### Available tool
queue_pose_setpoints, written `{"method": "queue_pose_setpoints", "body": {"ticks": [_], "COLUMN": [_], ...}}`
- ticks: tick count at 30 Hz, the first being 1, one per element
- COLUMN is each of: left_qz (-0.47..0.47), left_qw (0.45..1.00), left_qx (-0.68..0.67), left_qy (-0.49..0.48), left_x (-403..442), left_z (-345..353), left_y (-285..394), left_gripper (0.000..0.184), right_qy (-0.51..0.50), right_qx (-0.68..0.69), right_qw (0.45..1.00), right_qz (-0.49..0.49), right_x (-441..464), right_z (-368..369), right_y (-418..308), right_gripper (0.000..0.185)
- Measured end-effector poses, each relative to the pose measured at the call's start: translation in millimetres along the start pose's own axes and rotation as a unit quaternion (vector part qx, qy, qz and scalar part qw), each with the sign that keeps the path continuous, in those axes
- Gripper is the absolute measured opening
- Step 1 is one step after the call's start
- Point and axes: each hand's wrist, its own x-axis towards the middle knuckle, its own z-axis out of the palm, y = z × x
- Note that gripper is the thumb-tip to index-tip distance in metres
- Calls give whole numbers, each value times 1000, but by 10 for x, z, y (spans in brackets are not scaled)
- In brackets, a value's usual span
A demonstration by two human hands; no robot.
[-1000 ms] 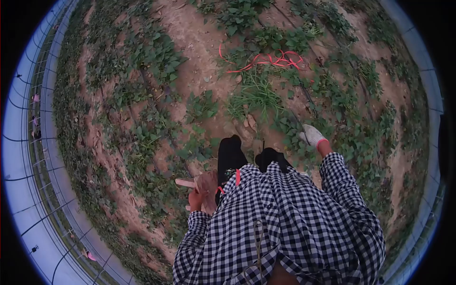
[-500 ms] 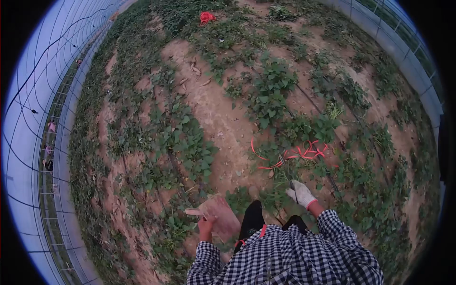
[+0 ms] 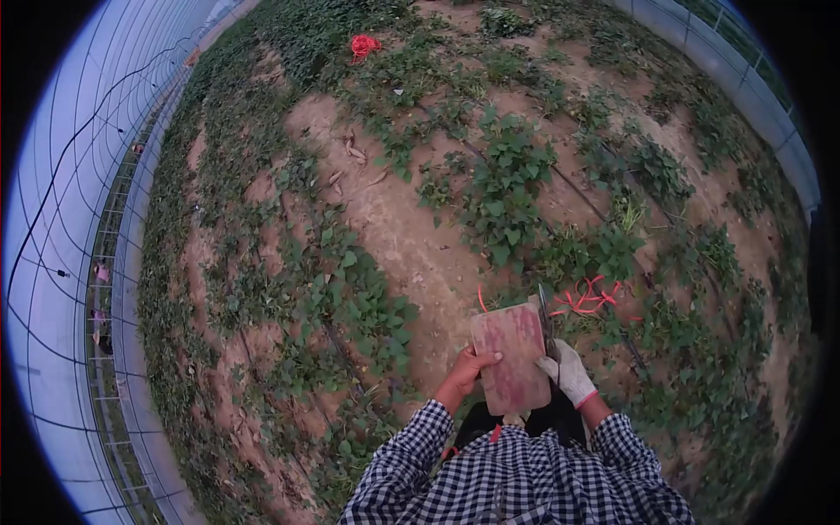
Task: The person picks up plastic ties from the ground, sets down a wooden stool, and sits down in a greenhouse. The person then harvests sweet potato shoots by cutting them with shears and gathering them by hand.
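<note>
My left hand (image 3: 470, 366), bare, grips the left edge of a worn reddish wooden board (image 3: 509, 359), with the thumb lying on its face. The board is held up in front of my body, and a short pale handle seems to stick out at its lower end. My right hand (image 3: 569, 372), in a white glove with a red cuff, is closed on a knife (image 3: 543, 304) just right of the board. The dark blade points up and away along the board's right edge. Part of the knife is hidden behind the board and fingers.
Orange-red ribbons (image 3: 591, 297) lie on leafy vines right of the knife. Farther off is a red bundle (image 3: 365, 47). Several tubers (image 3: 354, 150) rest on bare soil (image 3: 385, 206). Dark drip lines (image 3: 577, 188) run between plants. A greenhouse wall (image 3: 66, 219) stands left.
My left hand has brought the board from low left to the front of my body and turned it. My right hand, with the knife, has shifted slightly right and is now beside the board.
</note>
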Motion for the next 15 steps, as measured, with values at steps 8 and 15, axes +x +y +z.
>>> {"method": "queue_pose_setpoints", "body": {"ticks": [8,15], "left_qz": [-65,-254], "left_qw": [991,947], "left_qx": [102,176], "left_qy": [-49,-91], "left_x": [519,1352], "left_z": [659,204], "left_y": [390,-10], "left_gripper": [42,48], "right_qy": [-16,93], "right_qx": [239,109], "right_qw": [971,981], "right_qz": [18,134], "right_x": [302,168], "right_z": [-436,-459], "right_y": [289,1217], "right_gripper": [65,56]}}
